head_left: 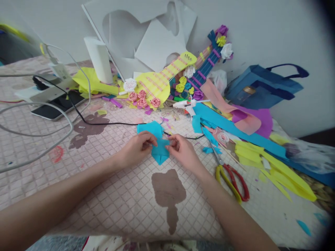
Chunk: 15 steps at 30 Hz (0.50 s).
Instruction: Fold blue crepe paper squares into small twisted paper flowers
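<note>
Both hands pinch a small folded piece of blue crepe paper (pixel 160 153) just above the quilted table cover. My left hand (pixel 137 146) has its upper left edge between thumb and fingers. On the opposite edge, my right hand (pixel 180 150) is closed the same way. The paper's lower end comes to a point, with a crease down the middle. Right behind it lies another blue crepe paper piece (pixel 150 129). Scissors (pixel 227 174) with red and yellow handles rest to the right of my right hand, blades pointing away from me.
A white glue gun (pixel 188 105) stands behind the hands, its black cord (pixel 112 123) crossing the table. A yellow paper guitar (pixel 154 85) and a blue one (pixel 206 69) lean at the back. Crepe strips (pixel 240 129) cover the right; a phone (pixel 57 108) and cables lie left.
</note>
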Motion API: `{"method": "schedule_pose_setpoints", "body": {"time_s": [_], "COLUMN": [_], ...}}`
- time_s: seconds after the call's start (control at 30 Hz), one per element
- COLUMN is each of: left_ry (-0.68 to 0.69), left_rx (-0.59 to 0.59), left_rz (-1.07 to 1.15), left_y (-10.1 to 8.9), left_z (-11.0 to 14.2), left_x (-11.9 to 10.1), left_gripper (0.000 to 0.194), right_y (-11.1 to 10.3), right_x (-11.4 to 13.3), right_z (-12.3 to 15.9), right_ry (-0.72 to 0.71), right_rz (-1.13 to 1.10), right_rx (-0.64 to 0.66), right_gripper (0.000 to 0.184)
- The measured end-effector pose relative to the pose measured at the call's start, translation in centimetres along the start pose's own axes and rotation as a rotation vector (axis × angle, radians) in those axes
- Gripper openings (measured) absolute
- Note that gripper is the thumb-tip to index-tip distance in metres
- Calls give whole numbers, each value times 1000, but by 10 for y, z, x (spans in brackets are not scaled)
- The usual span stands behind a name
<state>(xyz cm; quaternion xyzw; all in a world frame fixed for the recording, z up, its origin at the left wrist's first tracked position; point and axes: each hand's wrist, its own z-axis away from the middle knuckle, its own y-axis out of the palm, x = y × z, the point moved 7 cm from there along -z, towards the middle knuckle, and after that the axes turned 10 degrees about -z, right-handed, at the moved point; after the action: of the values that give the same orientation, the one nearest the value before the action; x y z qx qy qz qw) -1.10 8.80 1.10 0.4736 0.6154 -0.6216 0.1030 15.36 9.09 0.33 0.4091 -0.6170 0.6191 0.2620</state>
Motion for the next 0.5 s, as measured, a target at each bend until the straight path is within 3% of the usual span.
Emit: {"method": "schedule_pose_setpoints", "body": {"time_s": [0.13, 0.27, 0.37, 0.5], "left_ry": [-12, -54, -135, -140], "left_rx": [-47, -133, -164, -69], "left_rz": [3, 21, 105, 319], "left_y": [-2, -6, -7, -2], "left_z": [0, 1, 2, 1], "left_x": [2, 3, 9, 7], "left_gripper": [25, 19, 32, 52], "right_y": [1, 0, 1, 2], "right_x": [-1, 0, 2, 6], "right_z": [-3, -2, 3, 11], "right_ry": [4, 6, 69, 227], "right_rz": [31, -92, -348, -761], "right_rx": [-20, -7, 36, 45], "right_gripper": [13, 9, 14, 22]}}
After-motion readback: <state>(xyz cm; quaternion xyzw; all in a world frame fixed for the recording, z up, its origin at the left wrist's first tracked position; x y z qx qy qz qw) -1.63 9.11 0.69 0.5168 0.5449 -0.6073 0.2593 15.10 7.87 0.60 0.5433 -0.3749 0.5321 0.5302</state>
